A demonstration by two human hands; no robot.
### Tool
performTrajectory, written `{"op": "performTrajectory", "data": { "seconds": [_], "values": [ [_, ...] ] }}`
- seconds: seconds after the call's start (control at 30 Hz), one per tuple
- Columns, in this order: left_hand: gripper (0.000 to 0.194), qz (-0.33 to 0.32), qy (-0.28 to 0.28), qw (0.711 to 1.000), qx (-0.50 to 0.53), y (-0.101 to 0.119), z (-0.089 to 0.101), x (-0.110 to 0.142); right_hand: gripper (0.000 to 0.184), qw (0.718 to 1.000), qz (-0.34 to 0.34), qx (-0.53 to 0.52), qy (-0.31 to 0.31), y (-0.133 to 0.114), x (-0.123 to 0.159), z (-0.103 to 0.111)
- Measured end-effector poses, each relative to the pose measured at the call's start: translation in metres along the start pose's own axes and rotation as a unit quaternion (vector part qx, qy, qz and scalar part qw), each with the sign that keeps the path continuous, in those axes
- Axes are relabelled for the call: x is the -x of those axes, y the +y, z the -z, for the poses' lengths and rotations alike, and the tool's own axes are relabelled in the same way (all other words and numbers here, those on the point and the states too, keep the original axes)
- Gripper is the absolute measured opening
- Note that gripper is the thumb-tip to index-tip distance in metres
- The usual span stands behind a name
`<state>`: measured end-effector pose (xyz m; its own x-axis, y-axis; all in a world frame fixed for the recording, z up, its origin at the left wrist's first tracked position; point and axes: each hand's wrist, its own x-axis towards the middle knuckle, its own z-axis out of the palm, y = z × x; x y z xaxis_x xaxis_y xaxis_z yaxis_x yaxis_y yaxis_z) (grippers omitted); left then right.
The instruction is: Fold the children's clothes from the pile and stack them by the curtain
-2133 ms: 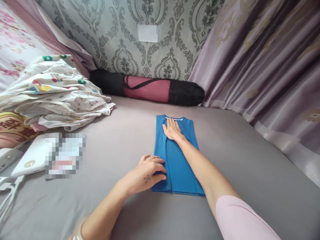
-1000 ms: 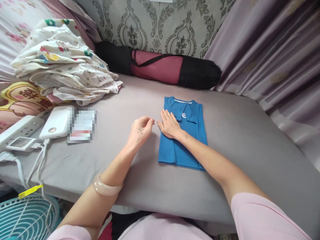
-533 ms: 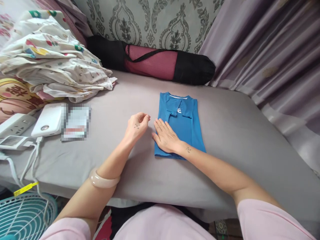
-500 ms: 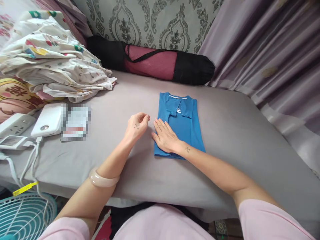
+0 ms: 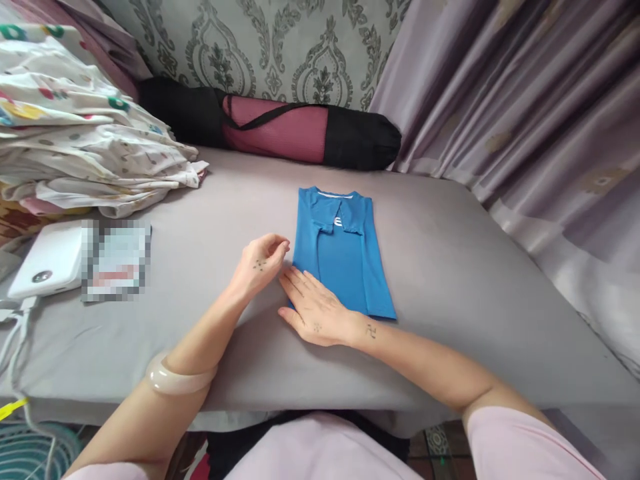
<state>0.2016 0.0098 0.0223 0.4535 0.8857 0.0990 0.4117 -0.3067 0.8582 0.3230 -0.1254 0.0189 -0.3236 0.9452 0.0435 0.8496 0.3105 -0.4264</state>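
Observation:
A blue shirt (image 5: 343, 260) lies folded into a long rectangle on the grey sheet, its white-edged neckline at the far end and both sides turned inward. Part of a white print shows between the folds. My right hand (image 5: 313, 307) rests flat over the shirt's near left corner, fingers stretched out to the left, hiding that corner. Just left of the shirt, my left hand (image 5: 264, 260) hovers with its fingers curled together. Whether anything is between those fingertips cannot be made out.
A black and pink mesh roll bag (image 5: 275, 130) lies along the patterned wall. At left sit a heap of printed white cloth (image 5: 90, 127), a white power bank (image 5: 53, 260) with cables and a blurred packet (image 5: 120, 260). A fan (image 5: 37, 450) stands below the bed's edge.
My right hand has slid toward the near edge of the shirt, uncovering more of its middle. My left hand stays curled beside it. The whole view has shifted, moving things leftward.

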Motion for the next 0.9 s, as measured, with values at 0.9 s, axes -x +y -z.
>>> {"op": "performTrajectory", "data": {
  "seconds": [0.9],
  "values": [
    [0.032,-0.145,-0.218,0.951,-0.166,0.009,0.003,0.008,0.021,0.983,-0.159,-0.073,0.061,0.114,0.090,0.080]
  ]
}}
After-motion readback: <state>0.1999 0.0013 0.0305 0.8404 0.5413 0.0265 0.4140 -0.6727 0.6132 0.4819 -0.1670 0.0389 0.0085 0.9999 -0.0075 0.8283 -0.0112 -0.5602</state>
